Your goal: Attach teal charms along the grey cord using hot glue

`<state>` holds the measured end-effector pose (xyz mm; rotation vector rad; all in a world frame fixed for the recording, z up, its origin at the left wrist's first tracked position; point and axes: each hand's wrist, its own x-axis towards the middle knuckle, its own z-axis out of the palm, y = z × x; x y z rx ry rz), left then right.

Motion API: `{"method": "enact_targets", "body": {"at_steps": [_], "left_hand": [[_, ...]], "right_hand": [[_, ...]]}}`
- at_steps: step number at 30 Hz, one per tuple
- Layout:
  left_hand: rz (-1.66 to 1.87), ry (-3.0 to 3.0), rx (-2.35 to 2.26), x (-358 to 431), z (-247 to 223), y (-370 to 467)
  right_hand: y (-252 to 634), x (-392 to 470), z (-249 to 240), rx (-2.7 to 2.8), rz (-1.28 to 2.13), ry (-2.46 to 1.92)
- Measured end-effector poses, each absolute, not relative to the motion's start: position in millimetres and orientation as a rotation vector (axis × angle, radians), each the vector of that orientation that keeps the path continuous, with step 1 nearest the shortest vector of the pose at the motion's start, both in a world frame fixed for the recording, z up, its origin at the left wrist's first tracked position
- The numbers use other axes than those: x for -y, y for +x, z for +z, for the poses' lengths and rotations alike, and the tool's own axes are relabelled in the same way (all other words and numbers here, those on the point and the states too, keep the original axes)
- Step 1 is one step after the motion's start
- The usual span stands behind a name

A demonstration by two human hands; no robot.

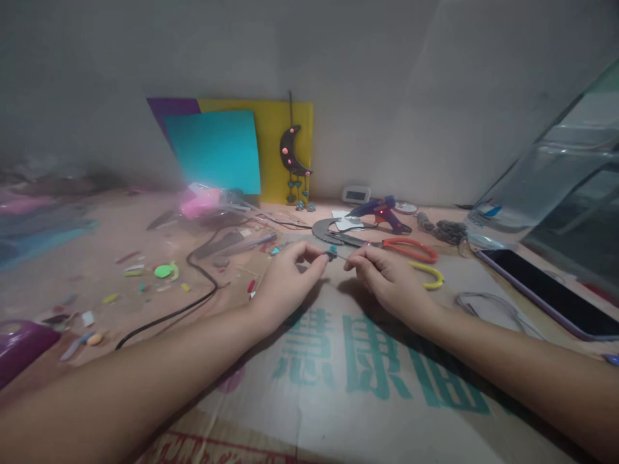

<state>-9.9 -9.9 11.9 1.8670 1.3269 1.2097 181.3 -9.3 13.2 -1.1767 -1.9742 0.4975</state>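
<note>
My left hand [294, 274], thumb and forefinger pinched, grips a small teal piece [332, 252] above the printed cardboard. A thin grey cord or wire [342, 258] runs from that piece to my right hand [382, 277], whose closed fingertips hold its other end. The exact shape of the teal piece is too small to tell. Just beyond my hands lies a grey crescent [323, 229], beside scissors [411, 248] with one red and one yellow handle. A dark moon ornament [290, 151] with pink dots and hanging teal charms leans at the back against a yellow sheet.
A purple glue gun [380, 211] with a lit red light rests near the wall. Right of my hands are grey yarn [449, 231], coiled cord [488, 306] and a phone [551, 293]. Clay scraps and a black cable [203, 293] lie left; a clear plastic container [556, 167] stands far right.
</note>
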Motion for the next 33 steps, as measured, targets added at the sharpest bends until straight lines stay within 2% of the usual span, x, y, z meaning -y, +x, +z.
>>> {"method": "enact_targets", "body": {"at_steps": [4, 10, 16, 20, 24, 33], "left_hand": [[1.209, 1.876, -1.292, 8, 7, -10], [1.226, 1.897, -1.327, 8, 7, -10], [1.199, 1.898, -1.363, 10, 14, -9], [1.227, 1.9, -1.321, 8, 11, -9], [1.24, 1.929, -1.309, 7, 7, -9], [1.186, 1.988, -1.277, 9, 6, -11]], "right_hand": [[178, 9, 10, 1.923, 0.77, -1.187], [175, 7, 9, 1.43, 1.381, -0.995], [175, 10, 10, 1.269, 1.649, -0.966], [172, 14, 13, 1.269, 1.71, -0.957], [171, 13, 12, 1.364, 1.548, -0.989], [182, 4, 13, 1.886, 0.386, -1.14]]}}
